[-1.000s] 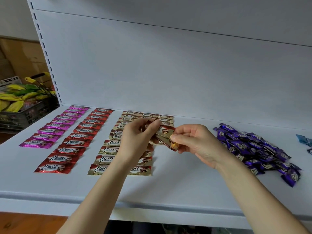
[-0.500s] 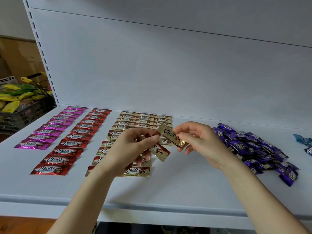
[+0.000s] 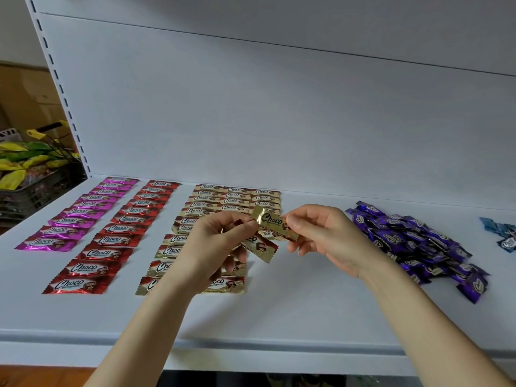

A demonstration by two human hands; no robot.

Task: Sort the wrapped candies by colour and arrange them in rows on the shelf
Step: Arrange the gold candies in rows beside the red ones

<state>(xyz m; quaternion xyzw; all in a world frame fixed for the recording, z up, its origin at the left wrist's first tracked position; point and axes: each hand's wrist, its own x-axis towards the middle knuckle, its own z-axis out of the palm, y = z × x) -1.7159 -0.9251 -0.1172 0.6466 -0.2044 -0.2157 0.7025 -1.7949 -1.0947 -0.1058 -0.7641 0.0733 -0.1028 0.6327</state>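
Right hand [image 3: 321,236] pinches one gold candy [image 3: 275,223] by its crimped end, held in the air over the gold rows [image 3: 231,198] on the shelf [image 3: 279,317]. Left hand [image 3: 212,244] clasps several spares [image 3: 259,247]. I judge the foil light, crinkly and slick; the flat serrated ends offer the best purchase. Purple pile [image 3: 413,241] lies loose at right.

Shelf [image 3: 279,311] white. Candy rows: magenta [image 3: 83,212], red [image 3: 122,227], gold [image 3: 212,203]. Loose heap purple [image 3: 413,241]; few blue [image 3: 502,233].
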